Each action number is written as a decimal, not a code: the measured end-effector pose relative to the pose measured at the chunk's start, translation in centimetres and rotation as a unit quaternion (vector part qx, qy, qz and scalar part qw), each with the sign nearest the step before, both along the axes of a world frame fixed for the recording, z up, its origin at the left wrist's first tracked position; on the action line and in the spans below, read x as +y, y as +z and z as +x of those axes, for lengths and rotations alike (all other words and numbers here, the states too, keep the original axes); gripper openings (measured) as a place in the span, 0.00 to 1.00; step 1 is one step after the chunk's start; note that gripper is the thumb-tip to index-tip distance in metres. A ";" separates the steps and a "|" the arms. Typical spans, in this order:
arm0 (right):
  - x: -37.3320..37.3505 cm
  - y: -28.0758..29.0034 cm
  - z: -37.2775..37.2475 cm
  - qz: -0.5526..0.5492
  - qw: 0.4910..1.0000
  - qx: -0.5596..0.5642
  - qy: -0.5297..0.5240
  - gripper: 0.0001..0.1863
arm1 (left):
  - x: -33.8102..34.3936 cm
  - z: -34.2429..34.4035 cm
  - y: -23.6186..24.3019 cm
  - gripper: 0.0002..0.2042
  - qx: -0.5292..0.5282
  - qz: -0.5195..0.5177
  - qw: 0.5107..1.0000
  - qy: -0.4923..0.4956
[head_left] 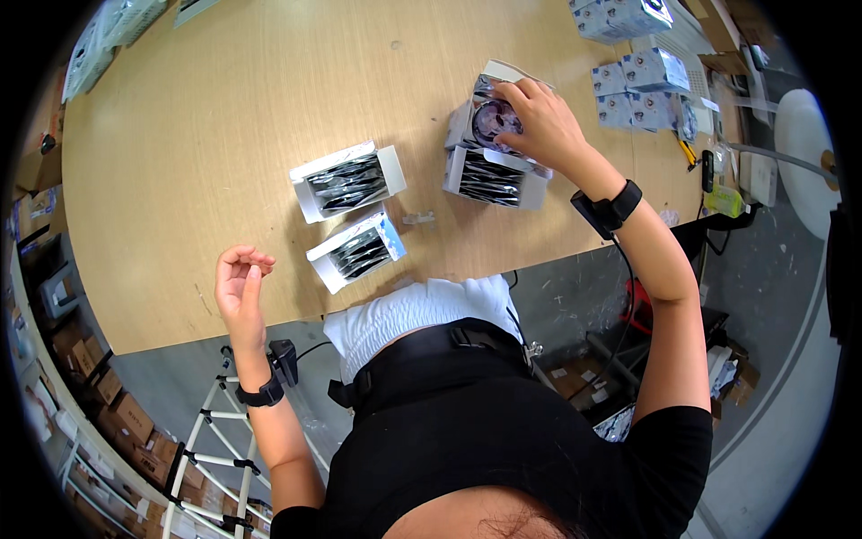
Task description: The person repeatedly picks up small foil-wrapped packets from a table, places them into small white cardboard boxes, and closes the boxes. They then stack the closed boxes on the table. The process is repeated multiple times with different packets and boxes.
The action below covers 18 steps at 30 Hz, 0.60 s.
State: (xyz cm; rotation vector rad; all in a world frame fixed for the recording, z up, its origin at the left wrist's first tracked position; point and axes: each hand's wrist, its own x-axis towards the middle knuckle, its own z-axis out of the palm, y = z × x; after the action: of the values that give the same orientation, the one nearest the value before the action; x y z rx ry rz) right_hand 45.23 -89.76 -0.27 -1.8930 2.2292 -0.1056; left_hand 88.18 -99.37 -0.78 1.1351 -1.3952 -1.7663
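My right hand [548,121] is over the far right open white box, thumb and fingertips on the two sides of a shiny purple packet [496,122] with a round design. That packet lies on top of the box, and its lower part is hidden. Just below it, touching, stands another open white box [492,179] filled with a row of dark foil sachets. To the left are two more open boxes of upright foil sachets, a larger one [346,183] and a smaller one [358,252]. My left hand [242,286] hovers near the table's front left edge, fingers loosely bent and holding nothing.
Blue-and-white printed cartons [642,85] are stacked at the table's back right. A yellow cutter [687,150] and a green pack [724,201] lie near the right edge. A small clear scrap [418,217] rests between the boxes. A white pipe frame [215,449] stands left below the table.
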 end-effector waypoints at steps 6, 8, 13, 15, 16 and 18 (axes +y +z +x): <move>0.8 -0.4 -0.5 -0.047 0.999 -0.019 0.006 0.28 | 0.6 0.2 0.2 0.10 0.014 0.009 1.000 0.014; 1.3 0.0 -0.8 -0.078 0.994 -0.074 -0.012 0.23 | 0.8 -0.1 0.7 0.10 0.014 0.006 1.000 0.011; 3.9 2.2 0.5 -0.278 0.944 -0.139 -0.108 0.05 | 1.5 0.2 1.2 0.09 -0.012 -0.008 1.000 -0.017; 6.4 2.7 1.9 -0.300 0.935 -0.133 -0.138 0.03 | 1.8 0.9 1.0 0.08 -0.018 -0.002 0.999 -0.029; 8.1 2.4 2.4 -0.297 0.936 -0.126 -0.139 0.03 | 1.9 0.9 0.6 0.07 -0.017 0.002 0.999 -0.037; 10.9 1.2 3.5 -0.284 0.943 -0.118 -0.130 0.04 | 2.3 1.0 0.3 0.05 -0.029 0.009 0.999 -0.044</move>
State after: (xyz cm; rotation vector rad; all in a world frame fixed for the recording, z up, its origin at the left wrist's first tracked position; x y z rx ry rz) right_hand 48.71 -78.85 0.97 -1.6747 2.4294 -1.0620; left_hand 89.15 -97.03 -0.53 1.1579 -1.4869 -1.8237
